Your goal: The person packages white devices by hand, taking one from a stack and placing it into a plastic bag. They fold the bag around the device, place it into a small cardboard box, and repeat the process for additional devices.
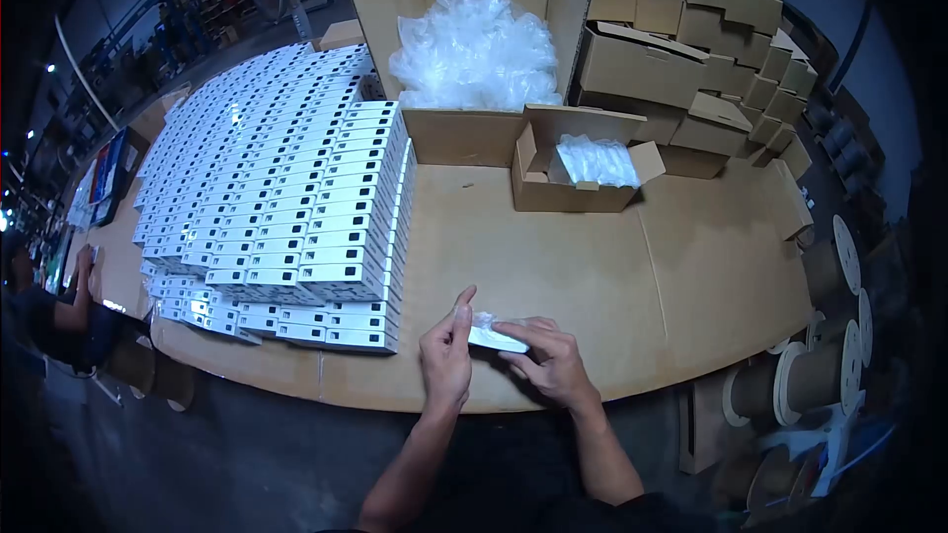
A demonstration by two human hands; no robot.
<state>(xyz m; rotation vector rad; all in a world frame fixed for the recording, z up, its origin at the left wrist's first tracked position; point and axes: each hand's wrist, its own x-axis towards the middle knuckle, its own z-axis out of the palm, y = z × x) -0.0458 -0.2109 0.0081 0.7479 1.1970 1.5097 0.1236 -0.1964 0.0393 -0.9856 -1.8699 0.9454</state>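
Observation:
Near the front edge of the table, my left hand (447, 355) and my right hand (555, 360) hold a small white piece (499, 340) between them. Crumpled clear plastic film lies along its upper side. My left fingers close on its left end, with the thumb pointing up. At the other end, my right fingers and thumb pinch the piece from above and below. To the left of my hands is a large stack of flat white units (286, 168) with small dark square openings. A small open carton (573, 197) beyond my hands contains several plastic-wrapped pieces (598, 160).
A big open carton (464, 138) full of clear plastic bags (479, 49) stands at the back of the cardboard-covered table (533, 257). Brown boxes (642, 64) are piled at back right. Cable spools (820, 370) stand right of the table. Another person (59, 311) sits at far left.

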